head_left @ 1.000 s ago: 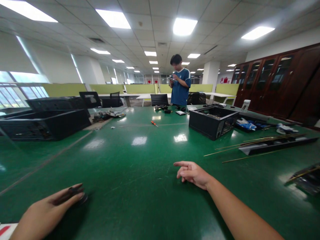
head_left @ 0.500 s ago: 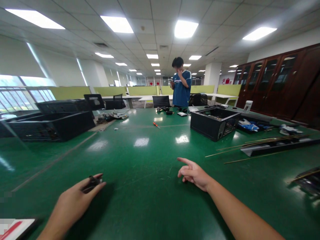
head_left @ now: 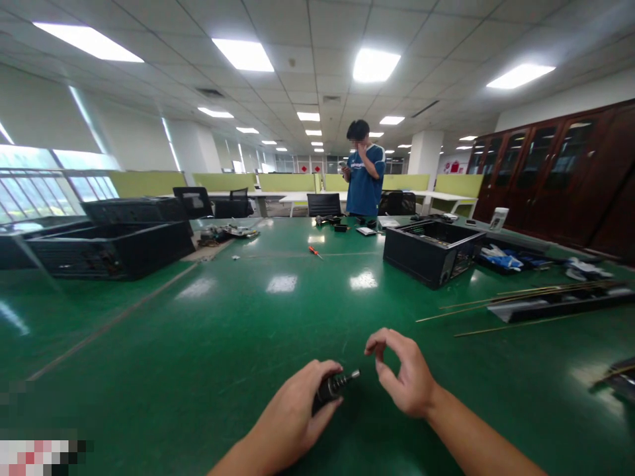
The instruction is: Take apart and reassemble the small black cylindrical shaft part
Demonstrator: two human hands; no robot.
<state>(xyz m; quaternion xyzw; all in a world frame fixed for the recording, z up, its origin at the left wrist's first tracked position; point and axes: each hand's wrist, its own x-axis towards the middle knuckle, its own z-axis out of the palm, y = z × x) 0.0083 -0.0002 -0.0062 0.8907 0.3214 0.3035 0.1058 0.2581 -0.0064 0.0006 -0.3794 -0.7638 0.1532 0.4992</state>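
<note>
My left hand (head_left: 292, 413) is closed around a small black cylindrical tool (head_left: 327, 391) with a ringed neck and a short silver tip pointing right. Much of its body is hidden in my palm. A little to the right, my right hand (head_left: 404, 377) hovers above the green tabletop (head_left: 238, 330) with curved fingers. Its thumb and index finger stay apart with nothing between them, close to the silver tip but not touching it.
An orange screwdriver (head_left: 314, 252) lies mid-table. An open black computer case (head_left: 421, 258) stands right, near thin brass-coloured rods (head_left: 466, 314). More black cases (head_left: 114, 251) sit at left beside loose parts (head_left: 223, 234). A person (head_left: 366, 172) stands beyond the far edge.
My left hand has moved right with the black tool, exposing its silver tip. My right hand has shifted slightly right and down, its pointing index finger now bent.
</note>
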